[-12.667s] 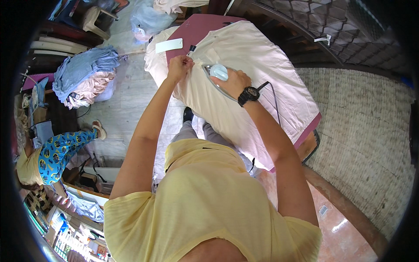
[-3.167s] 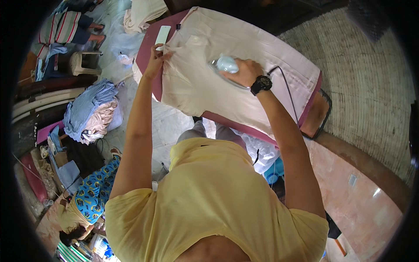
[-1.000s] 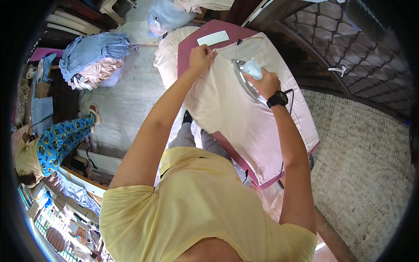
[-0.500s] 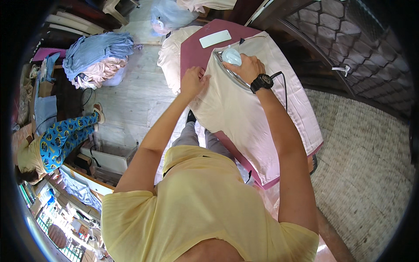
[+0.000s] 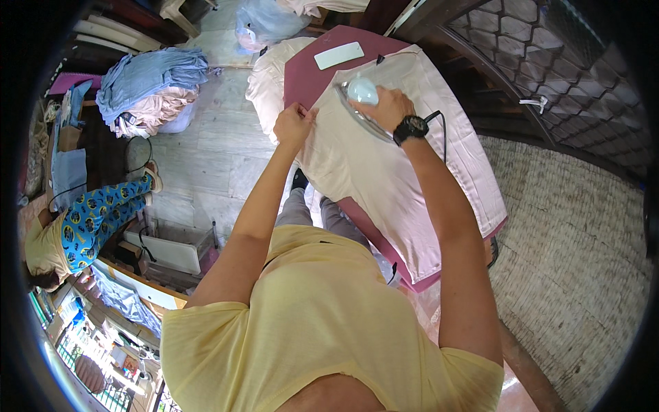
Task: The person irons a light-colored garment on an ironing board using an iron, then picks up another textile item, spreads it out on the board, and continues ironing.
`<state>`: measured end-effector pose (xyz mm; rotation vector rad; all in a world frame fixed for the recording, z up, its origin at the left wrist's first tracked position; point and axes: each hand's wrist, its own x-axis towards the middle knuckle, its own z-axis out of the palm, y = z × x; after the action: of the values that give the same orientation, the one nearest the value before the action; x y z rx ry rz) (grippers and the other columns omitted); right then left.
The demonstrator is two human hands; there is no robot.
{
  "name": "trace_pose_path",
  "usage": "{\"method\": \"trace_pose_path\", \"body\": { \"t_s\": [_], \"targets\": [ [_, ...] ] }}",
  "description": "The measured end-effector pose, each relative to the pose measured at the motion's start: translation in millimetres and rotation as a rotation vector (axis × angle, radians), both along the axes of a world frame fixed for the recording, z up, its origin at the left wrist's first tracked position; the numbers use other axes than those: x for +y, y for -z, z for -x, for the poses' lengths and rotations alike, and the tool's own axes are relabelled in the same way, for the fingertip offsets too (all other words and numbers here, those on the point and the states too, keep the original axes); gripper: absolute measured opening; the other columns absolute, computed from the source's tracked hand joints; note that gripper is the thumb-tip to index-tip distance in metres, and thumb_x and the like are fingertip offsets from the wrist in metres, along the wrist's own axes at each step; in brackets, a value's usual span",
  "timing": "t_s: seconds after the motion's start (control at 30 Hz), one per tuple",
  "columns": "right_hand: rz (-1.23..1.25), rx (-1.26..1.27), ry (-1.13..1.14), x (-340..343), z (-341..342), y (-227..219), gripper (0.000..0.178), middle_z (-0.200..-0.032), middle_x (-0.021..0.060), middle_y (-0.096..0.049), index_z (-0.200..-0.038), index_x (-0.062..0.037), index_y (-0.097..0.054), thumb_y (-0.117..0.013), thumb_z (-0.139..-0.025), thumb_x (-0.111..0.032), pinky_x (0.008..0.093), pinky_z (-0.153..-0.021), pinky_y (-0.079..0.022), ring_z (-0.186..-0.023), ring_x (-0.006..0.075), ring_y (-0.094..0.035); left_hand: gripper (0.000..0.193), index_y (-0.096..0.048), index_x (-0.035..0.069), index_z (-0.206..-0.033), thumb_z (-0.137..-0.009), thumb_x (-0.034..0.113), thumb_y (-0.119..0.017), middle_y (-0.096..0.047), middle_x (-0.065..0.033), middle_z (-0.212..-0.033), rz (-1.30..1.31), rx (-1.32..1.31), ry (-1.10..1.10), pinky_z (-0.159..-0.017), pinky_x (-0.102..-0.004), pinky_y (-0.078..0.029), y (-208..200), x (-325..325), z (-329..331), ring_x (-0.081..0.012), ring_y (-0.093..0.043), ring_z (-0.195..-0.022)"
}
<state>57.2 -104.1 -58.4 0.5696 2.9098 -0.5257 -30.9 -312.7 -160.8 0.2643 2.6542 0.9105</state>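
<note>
My right hand (image 5: 393, 108), with a black watch on its wrist, grips a clothes iron (image 5: 362, 90) with a pale blue top. The iron rests on a cream garment (image 5: 374, 172) spread over a maroon ironing board (image 5: 309, 79). Its soleplate lies near the garment's far left part, and a black cord (image 5: 446, 134) trails behind my wrist. At the garment's left edge, my left hand (image 5: 294, 125) is closed in a pinch on the cloth. A flat white rectangular object (image 5: 339, 55) lies on the board's far end.
Blue and pink clothes (image 5: 154, 82) are heaped at the left. Another person (image 5: 82, 223) in patterned blue trousers is at the far left. A clear plastic bag (image 5: 268, 24) sits beyond the board, and a dark lattice gate (image 5: 528, 75) stands to the right.
My left hand has shifted a little to the left with the garment's edge. The iron has barely moved and looks slightly blurred, still in my right hand.
</note>
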Motion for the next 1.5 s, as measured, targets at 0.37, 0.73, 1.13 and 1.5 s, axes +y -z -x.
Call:
{"method": "trace_pose_path", "body": {
  "t_s": [0.37, 0.73, 1.13, 1.5],
  "targets": [
    [0.005, 0.06, -0.065, -61, 1, 9, 0.064, -0.079, 0.024, -0.068, -0.099, -0.0048, -0.069, -0.069, -0.074, -0.063, 0.0491, -0.071, -0.055, -0.078, 0.0408, -0.068, 0.023, -0.066, 0.004, -0.081, -0.078, 0.025, -0.076, -0.066, -0.0053, -0.069, -0.211, -0.051, 0.081, -0.06, -0.0311, -0.048, 16, -22, 7, -0.0156, -0.061, -0.061],
    [0.043, 0.077, 0.132, -77, 40, 13, 0.066, -0.083, 0.0223, -0.07, -0.092, -0.0009, -0.068, -0.07, -0.074, -0.064, 0.0483, -0.071, -0.055, -0.08, 0.04, -0.069, 0.013, -0.068, 0.003, -0.084, -0.075, 0.007, -0.077, -0.058, -0.0004, -0.076, -0.451, -0.022, 0.107, -0.062, -0.0239, -0.045, 44, -52, -6, -0.0084, -0.05, -0.068],
    [-0.024, 0.105, 0.063, -65, -125, 29, 0.055, -0.071, 0.0216, -0.066, -0.087, -0.0015, -0.067, -0.072, -0.076, -0.055, 0.0491, -0.061, -0.053, -0.068, 0.0406, -0.066, 0.017, -0.07, 0.002, -0.088, -0.076, 0.01, -0.078, -0.053, 0.0054, -0.067, -0.505, -0.289, 0.066, -0.054, -0.02, -0.038, 44, -61, 10, -0.0042, -0.041, -0.057],
    [0.123, 0.099, 0.203, -86, -14, 4, 0.059, -0.085, 0.0244, -0.068, -0.091, -0.0016, -0.068, -0.072, -0.074, -0.058, 0.0469, -0.071, -0.054, -0.08, 0.0399, -0.067, 0.02, -0.07, 0.003, -0.092, -0.076, 0.011, -0.08, -0.046, 0.008, -0.065, -0.62, -0.401, 0.049, -0.052, -0.0178, -0.034, 39, -59, 6, -0.003, -0.038, -0.057]
  ]
}}
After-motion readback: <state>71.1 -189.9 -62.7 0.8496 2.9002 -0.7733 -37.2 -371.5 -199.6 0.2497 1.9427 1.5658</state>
